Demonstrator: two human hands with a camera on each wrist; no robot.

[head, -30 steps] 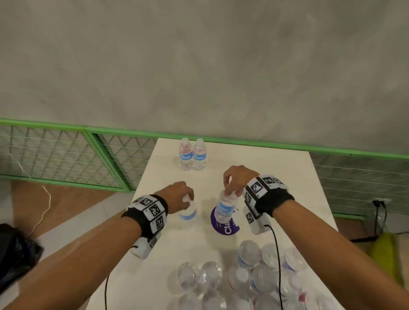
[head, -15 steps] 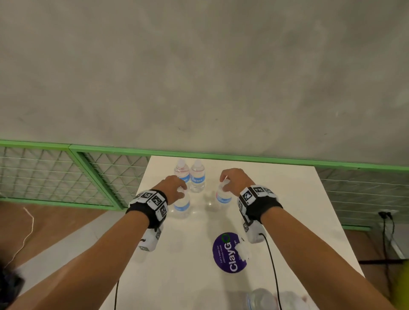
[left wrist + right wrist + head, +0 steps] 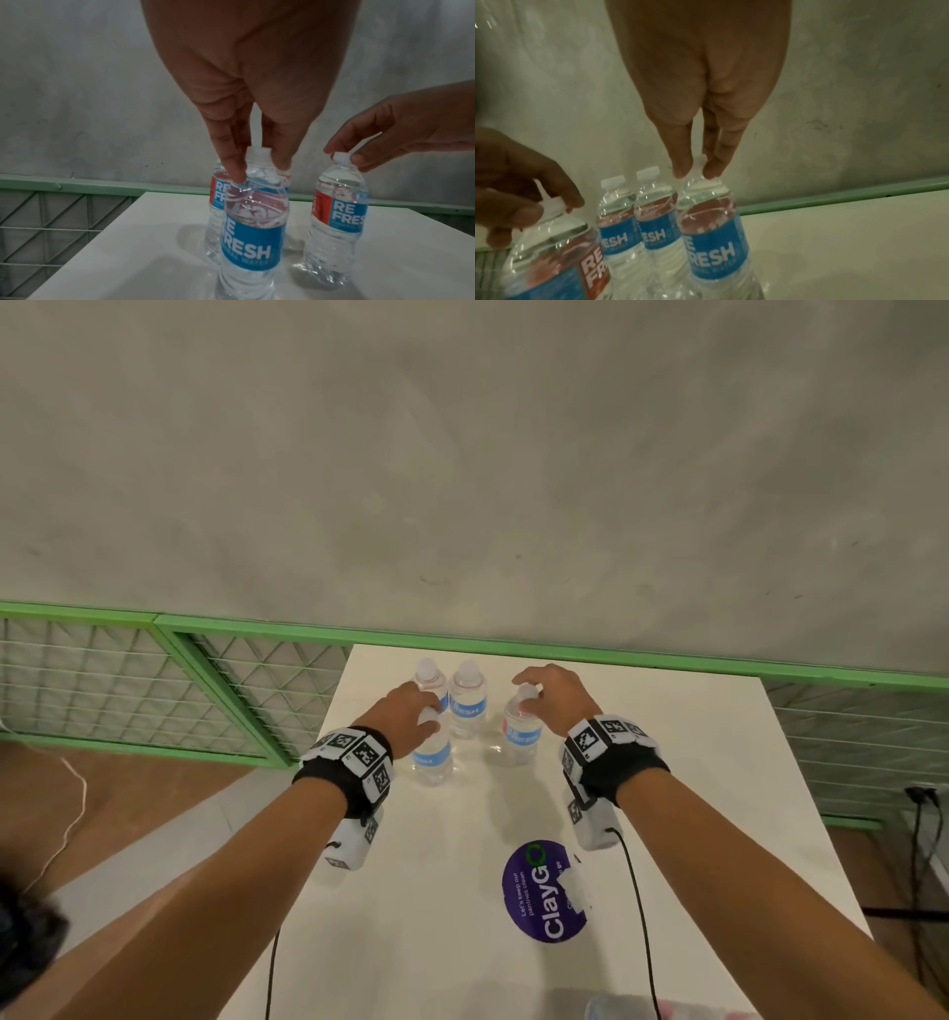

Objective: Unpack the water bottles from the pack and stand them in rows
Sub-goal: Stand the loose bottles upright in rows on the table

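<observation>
The table is white, with its far edge against a green rail and a grey wall. Near its close edge lies a round purple sticker, and at the very bottom of the head view a sliver of the pack shows, so more bottles probably wait there.

Both arms have travelled from the close end, by the pack, out to the far end in the last second, each carrying a bottle; the bottles now sit on or almost on the tabletop. The left hand pinches the neck of its bottle just under the cap, fingers narrow and pointing straight down. This bottle stands directly in front of the far left bottle, towards the close edge. The right hand grips the cap of its bottle with thumb and fingertips, also narrow. That one stands beside the far right bottle, a little gap between them, and slightly nearer the close edge.

The two far bottles touch or nearly touch near the far left corner. From the wrist views, both newly arrived bottles look upright.

I judge the carry finished and the release about to come: four bottles are out, a first row is growing and a second beginning. The right bottle may want a nudge towards the far edge to line up.
</observation>
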